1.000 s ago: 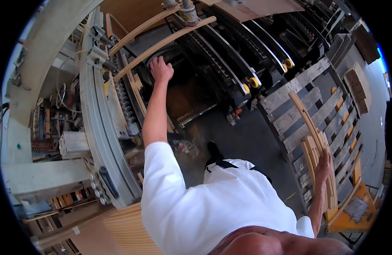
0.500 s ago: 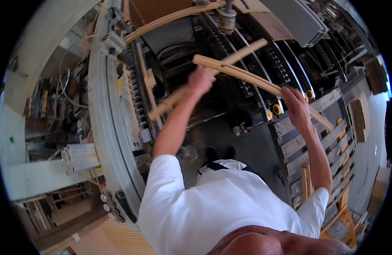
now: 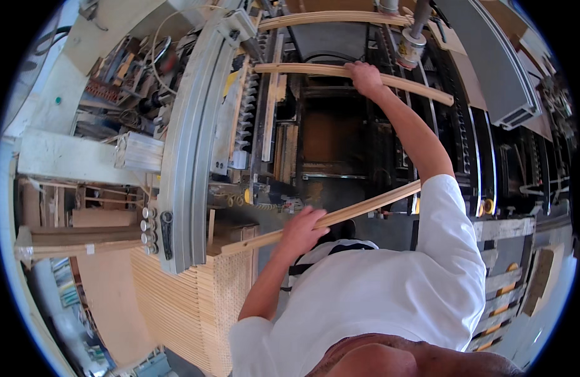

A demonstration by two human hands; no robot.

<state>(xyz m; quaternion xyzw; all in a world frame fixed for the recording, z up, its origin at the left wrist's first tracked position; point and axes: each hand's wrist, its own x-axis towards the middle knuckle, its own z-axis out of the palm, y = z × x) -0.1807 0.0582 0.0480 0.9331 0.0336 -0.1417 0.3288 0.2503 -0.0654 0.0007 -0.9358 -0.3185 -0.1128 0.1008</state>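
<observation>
By the black metal frame's near edge, our left grip is clamping a pale curved wooden strip whose swing could skew the second strip our right grip is clamping farther in.

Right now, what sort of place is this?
Likely a woodworking shop: a large stack of pale wood, a machine's long grey metal beam, and a wooden strip in the person's left hand.

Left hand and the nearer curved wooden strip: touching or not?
Touching. The head view shows the left hand gripping the curved wooden strip, which runs out on both sides of it.
</observation>
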